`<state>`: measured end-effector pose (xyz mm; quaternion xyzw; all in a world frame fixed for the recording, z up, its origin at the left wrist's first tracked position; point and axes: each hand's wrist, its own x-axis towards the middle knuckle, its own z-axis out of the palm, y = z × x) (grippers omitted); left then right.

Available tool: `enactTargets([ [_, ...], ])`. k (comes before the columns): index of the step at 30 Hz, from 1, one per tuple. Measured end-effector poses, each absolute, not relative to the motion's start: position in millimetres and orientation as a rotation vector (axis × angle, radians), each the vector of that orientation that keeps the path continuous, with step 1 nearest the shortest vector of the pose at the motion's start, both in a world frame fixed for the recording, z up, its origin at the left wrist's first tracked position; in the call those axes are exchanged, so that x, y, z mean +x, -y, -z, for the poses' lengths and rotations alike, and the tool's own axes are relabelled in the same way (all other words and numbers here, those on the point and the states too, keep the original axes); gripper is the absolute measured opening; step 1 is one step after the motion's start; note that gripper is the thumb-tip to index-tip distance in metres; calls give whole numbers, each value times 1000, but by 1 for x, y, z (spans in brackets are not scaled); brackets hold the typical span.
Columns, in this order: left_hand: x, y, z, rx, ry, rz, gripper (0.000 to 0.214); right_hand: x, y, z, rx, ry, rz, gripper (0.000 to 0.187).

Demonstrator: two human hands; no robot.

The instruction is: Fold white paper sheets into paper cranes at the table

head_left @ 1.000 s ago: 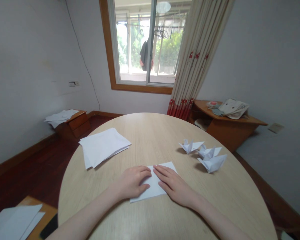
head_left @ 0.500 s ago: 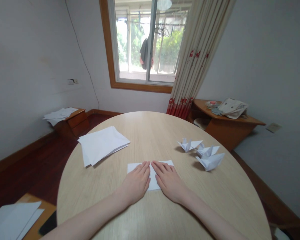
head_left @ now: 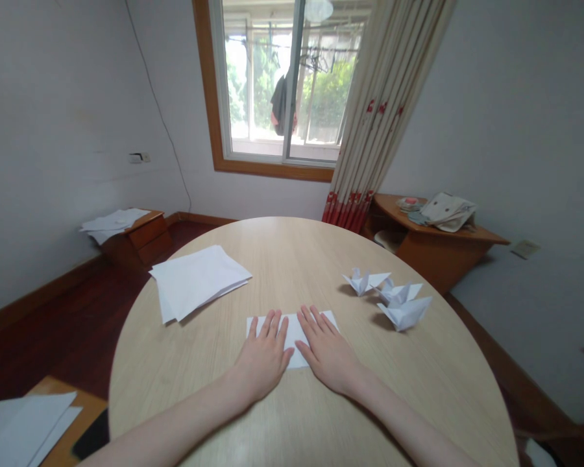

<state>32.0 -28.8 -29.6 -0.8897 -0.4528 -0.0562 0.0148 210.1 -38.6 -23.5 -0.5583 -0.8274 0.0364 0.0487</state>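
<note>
A sheet of white paper [head_left: 298,359] lies flat on the round wooden table [head_left: 292,425], close in front of me. My left hand [head_left: 266,353] rests palm down on its left part, fingers spread. On the right part lies my right hand [head_left: 327,350], also flat with the fingers apart. Both thumbs point inward with a strip of paper showing between them. The hands cover much of the sheet, so any folds under them are hidden. Neither hand grips anything.
Three folded paper cranes [head_left: 403,312] stand together on the table's right side. A stack of white paper [head_left: 202,279] lies at the left. More sheets [head_left: 26,425] rest on a low wooden surface at lower left. A corner desk [head_left: 448,253] stands beyond the table.
My fingers have spread apart, and both hands have slid outward from the middle of the sheet, the right one slightly forward. The paper has stayed in about the same place.
</note>
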Motion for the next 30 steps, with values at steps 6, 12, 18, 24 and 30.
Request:
enactTargets([
  [6,33,31,27,-2695,1518,207,54,213,38,28,-1717,2460,-37,65],
  [12,30,32,32,-2635,1673,287,58,215,36,27,-1902,2381,-60,82],
  [18,30,33,35,-2524,1719,280,60,214,36,25,-2051,2297,-90,96],
  [24,29,32,28,-2586,1678,252,60,219,35,25,-2027,2321,-114,94],
  [30,18,16,27,-2946,1224,313,61,230,27,38,-1776,2360,-50,90],
])
